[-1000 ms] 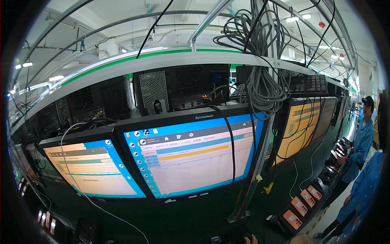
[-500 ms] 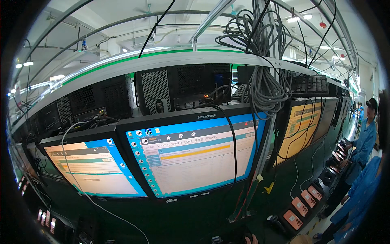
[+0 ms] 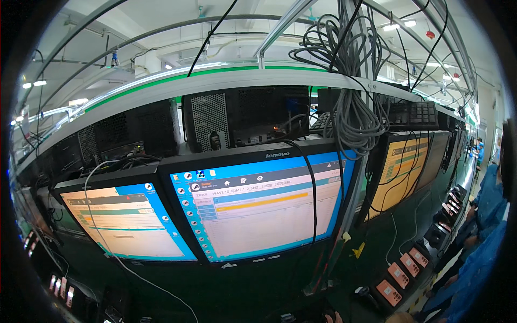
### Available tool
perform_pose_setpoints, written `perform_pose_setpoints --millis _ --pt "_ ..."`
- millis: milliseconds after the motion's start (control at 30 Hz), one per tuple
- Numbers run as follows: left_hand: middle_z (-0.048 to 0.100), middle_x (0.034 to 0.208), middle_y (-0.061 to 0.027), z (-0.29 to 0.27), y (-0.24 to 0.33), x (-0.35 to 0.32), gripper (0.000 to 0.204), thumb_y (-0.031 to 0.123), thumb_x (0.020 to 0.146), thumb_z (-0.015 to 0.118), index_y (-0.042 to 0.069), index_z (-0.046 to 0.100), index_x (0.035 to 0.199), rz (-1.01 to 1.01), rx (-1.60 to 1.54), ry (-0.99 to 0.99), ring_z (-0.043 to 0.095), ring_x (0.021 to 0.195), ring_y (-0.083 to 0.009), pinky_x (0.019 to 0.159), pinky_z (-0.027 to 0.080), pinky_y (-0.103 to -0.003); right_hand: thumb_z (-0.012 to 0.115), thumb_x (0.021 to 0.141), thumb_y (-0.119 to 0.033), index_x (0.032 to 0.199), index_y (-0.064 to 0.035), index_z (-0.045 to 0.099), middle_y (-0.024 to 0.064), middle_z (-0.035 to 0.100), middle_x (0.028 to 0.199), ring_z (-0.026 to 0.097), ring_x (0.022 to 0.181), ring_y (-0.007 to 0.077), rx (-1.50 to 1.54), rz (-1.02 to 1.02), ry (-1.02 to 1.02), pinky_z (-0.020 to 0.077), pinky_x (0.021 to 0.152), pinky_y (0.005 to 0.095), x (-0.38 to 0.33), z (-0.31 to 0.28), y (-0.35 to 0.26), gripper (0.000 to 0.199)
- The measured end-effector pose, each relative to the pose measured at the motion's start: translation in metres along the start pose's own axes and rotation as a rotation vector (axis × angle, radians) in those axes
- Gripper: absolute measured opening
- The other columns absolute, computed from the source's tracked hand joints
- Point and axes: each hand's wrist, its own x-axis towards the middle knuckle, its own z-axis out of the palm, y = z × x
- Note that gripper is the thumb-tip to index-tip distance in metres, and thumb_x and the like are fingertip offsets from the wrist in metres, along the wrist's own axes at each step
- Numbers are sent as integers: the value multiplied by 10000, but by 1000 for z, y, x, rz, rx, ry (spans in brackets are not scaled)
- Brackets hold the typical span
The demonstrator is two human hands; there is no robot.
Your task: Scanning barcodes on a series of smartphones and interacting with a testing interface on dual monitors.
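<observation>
At the bottom edge, just right of the middle, the fingertips of my right hand [image 3: 334, 317] show, bent against something dark that I cannot make out. The rest of that hand is cut off by the edge. My left hand is not in view. Above the fingers stands a large monitor [image 3: 264, 226] with a lit page and a yellow bar. A second lit monitor [image 3: 126, 226] adjoins it on the left, a pale cable [image 3: 142, 273] hanging across its front. The dark green bench surface [image 3: 237, 293] lies below the screens.
Several pink phones [image 3: 388, 292] lie in a row at right, beside a dark handheld device [image 3: 366, 295]. Blue-clad people [image 3: 479, 258] stand along that side. Looped grey cables [image 3: 355, 121] hang from the post. Black computer cases [image 3: 210, 121] sit above the monitors. More phones [image 3: 56, 285] stand at lower left.
The view has shifted slightly. The capped person at the right is now mostly hidden behind another blue-clad person. A small warning sign turned from red to white on the large screen. My fingers stay put.
</observation>
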Motion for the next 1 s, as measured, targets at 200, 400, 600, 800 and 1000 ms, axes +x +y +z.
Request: perform_pose_setpoints --millis 200,400,600,800,1000 --pt "483 1281 -224 0 -1 -2 801 254 657 688 109 385 1385 -3 -8 6 463 1174 -416 963 399 -506 531 843 -180 1295 -67 454 292 385 1335 396 1206 475 -11 11 -9 338 1039 494 -3 2 2 472" --pt "483 1280 -225 -1 -2 -4 801 258 658 688 108 385 1384 -8 -11 3 464 1174 -416 961 400 -508 536 832 -169 1295 -71 456 290 384 1338 393 1213 471 4 -7 10 336 1040 493 -5 4 4 480" --pt "483 1278 -226 -1 -2 -5 802 262 658 689 107 385 1383 -12 -13 1 464 1173 -416 960 402 -509 547 817 -162 1295 -73 453 284 383 1342 388 1220 466 12 -10 7 333 1041 493 -4 4 5 495" --pt "484 1277 -226 1 -2 -4 802 266 658 690 105 385 1383 -13 -17 1 465 1172 -416 958 403 -511 548 818 -160 1294 -77 455 277 382 1347 385 1222 464 14 11 -5 329 1042 495 -4 5 5 492" --pt "484 1276 -227 -1 -3 -6 803 270 658 690 104 385 1382 -17 -21 -2 465 1171 -417 957 404 -512 547 823 -159 1290 -90 463 275 386 1344 390 1214 464 16 26 10 334 1032 499 -5 9 7 479"
